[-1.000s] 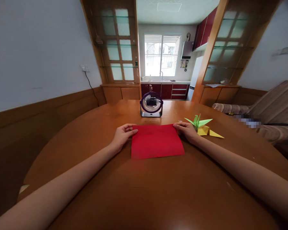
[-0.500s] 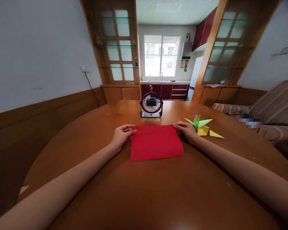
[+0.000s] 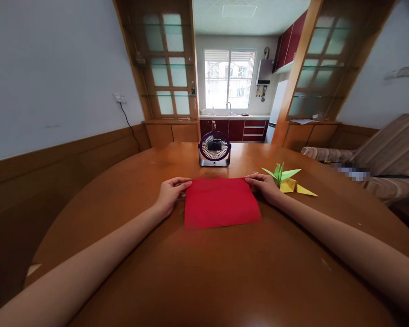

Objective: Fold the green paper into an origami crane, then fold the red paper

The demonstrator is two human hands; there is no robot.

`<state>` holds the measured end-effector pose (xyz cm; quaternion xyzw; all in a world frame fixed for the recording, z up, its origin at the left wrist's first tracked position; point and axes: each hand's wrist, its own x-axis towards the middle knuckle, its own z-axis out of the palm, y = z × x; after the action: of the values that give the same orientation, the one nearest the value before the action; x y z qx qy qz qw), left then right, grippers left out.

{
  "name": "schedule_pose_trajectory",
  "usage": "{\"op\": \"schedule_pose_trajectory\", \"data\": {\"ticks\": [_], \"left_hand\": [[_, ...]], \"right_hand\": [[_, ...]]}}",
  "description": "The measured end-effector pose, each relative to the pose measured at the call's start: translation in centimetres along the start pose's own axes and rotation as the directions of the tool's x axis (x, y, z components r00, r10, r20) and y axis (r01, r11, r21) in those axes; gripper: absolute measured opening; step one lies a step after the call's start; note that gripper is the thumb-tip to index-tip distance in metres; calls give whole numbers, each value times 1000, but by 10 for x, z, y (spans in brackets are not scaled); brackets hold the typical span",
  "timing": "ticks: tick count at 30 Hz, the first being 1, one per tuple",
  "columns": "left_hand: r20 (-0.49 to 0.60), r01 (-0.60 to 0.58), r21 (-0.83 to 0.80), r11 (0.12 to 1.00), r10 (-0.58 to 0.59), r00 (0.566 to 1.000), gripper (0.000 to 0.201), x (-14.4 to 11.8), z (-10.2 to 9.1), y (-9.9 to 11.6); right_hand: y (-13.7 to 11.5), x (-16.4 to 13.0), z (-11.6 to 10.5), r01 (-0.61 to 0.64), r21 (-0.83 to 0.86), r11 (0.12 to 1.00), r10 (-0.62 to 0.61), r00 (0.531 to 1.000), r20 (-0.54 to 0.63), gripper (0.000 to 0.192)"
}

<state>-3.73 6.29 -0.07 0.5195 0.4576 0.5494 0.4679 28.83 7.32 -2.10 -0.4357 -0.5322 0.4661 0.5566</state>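
A sheet of red paper (image 3: 222,204) is in front of me, its far edge held between my two hands and its near edge lying toward me. My left hand (image 3: 169,194) pinches the far left corner, thumb on top. At the far right corner, my right hand (image 3: 263,185) pinches the paper between thumb and fingers. Just beyond my right wrist sit a green origami crane (image 3: 280,173) and a yellow folded-paper piece (image 3: 289,185), close together and partly behind that hand.
A small round desk fan (image 3: 214,149) stands on the wooden table (image 3: 204,272) beyond the paper. To the right is a striped sofa (image 3: 388,150). A cord hangs from a wall socket (image 3: 119,98) on the left. Kitchen cabinets (image 3: 238,129) lie past the table.
My left thumb has shifted slightly outward at the paper's corner. Both hands still pinch the red paper, and the rest looks the same.
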Motion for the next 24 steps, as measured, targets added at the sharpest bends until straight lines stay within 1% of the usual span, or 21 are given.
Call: {"op": "schedule_pose_trajectory", "data": {"ticks": [6,12,14,16,20,22,24], "left_hand": [[-30,39,-10,999,-39,999,36,-2,2,3],[-21,74,-103,992,-77,997,32,-3,2,4],[-28,74,-108,991,-78,997,32,-2,2,4],[-43,59,-81,995,-63,997,32,-1,2,3],[-72,9,22,1000,-7,997,32,1,0,0],[-70,-23,74,997,28,997,31,4,-1,-3],[-54,-67,142,988,75,996,27,7,-3,-7]], "right_hand": [[-1,0,1,1,2,1000,-1,1000,-3,37],[3,2,-1,-3,12,1000,3,1000,7,34],[4,3,-1,5,4,1000,-5,1000,13,34],[4,2,-1,13,-10,1000,-12,1000,16,34],[1,1,1,20,-39,999,-19,1000,25,35],[-1,0,2,25,-95,995,-23,999,23,35],[-1,1,3,45,-186,982,-41,999,23,35]]}}
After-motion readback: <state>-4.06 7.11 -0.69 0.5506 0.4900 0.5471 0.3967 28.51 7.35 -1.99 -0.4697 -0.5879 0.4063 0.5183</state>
